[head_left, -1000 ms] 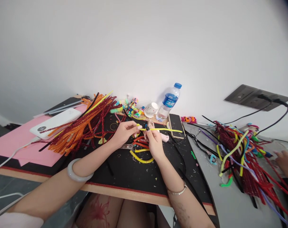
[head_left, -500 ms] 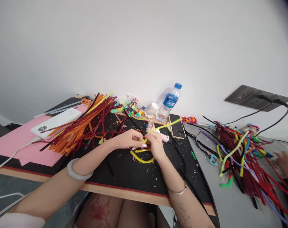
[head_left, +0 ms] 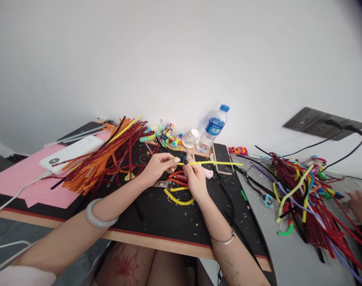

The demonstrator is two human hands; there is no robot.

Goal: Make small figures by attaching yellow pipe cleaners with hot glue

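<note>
Over the black mat [head_left: 157, 214], my left hand [head_left: 158, 167] and my right hand [head_left: 194, 176] both pinch a thin yellow pipe cleaner [head_left: 212, 163]. It runs level to the right from my fingertips, its free end reaching past the phone [head_left: 221, 158]. Below my hands lie scissors [head_left: 159, 183], short red pieces [head_left: 176, 178] and a curved yellow piece [head_left: 176, 198] on the mat.
A heap of orange and dark red pipe cleaners [head_left: 109, 157] lies at the left beside a white power bank [head_left: 70, 153] on pink paper [head_left: 22, 178]. A water bottle [head_left: 213, 129], a paper cup [head_left: 191, 138] and small figures stand at the wall. Another person's hand [head_left: 359, 204] rests by a mixed pile [head_left: 306, 194] on the right.
The yellow pipe cleaner was tilted up to the right with my hands close together half a second ago; now it lies level again and my left hand has risen to pinch its left end.
</note>
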